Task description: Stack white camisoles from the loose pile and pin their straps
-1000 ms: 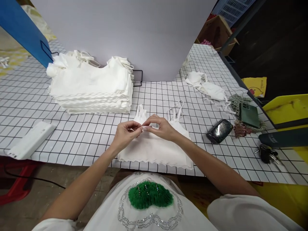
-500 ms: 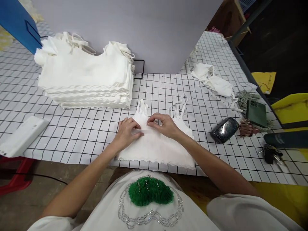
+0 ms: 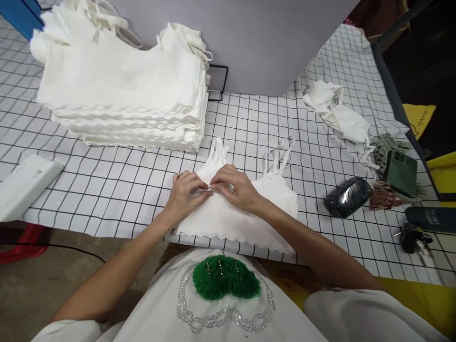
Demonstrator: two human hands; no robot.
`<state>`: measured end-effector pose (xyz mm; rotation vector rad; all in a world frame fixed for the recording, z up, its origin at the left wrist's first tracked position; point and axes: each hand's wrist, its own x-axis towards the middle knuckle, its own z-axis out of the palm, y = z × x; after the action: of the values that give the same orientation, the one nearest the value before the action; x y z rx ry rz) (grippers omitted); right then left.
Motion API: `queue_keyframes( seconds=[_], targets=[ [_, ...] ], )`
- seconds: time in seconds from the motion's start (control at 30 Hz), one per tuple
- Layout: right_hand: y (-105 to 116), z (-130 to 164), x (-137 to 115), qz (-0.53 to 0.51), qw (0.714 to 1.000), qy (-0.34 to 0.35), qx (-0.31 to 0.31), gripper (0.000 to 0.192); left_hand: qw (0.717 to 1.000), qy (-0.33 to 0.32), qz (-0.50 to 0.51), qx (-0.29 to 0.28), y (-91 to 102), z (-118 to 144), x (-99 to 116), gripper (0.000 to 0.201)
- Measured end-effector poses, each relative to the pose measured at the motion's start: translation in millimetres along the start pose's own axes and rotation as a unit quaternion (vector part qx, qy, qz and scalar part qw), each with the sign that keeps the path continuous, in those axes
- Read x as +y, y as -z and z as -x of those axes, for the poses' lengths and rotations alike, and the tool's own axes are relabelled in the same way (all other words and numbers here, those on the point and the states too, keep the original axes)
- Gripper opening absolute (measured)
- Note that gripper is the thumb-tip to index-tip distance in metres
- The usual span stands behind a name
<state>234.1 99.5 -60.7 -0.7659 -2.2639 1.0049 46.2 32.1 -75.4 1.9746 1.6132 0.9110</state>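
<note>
Two hands pinching at a white top, centre of frame
Left hand (image 3: 185, 192) and right hand (image 3: 233, 186) meet fingertip to fingertip on the white camisole (image 3: 245, 216), seemingly gripping a small strip; stack of white garments (image 3: 124, 95) sits upper left

No legible text anywhere.
</note>
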Motion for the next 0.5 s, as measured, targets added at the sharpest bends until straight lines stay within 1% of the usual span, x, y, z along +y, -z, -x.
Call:
queue_keyframes(
  seconds=[0.13,0.37,0.5],
  targets=[
    [-4.1,-1.1,2.3,0.012,1.000,0.010,-0.003,0.017,1.000,-0.004,0.001,0.007,-2.1,0.7,-1.8,0.011],
    [-4.8,-0.9,3.6,0.028,0.999,0.030,-0.002,0.014,1.000,-0.012,0.001,0.013,-2.2,0.3,-1.6,0.014],
    [-5.4,-1.1,1.6,0.016,0.999,0.025,0.014,0.015,1.000,-0.011,0.009,0.015,-2.3,0.7,-1.5,0.015]
  ],
)
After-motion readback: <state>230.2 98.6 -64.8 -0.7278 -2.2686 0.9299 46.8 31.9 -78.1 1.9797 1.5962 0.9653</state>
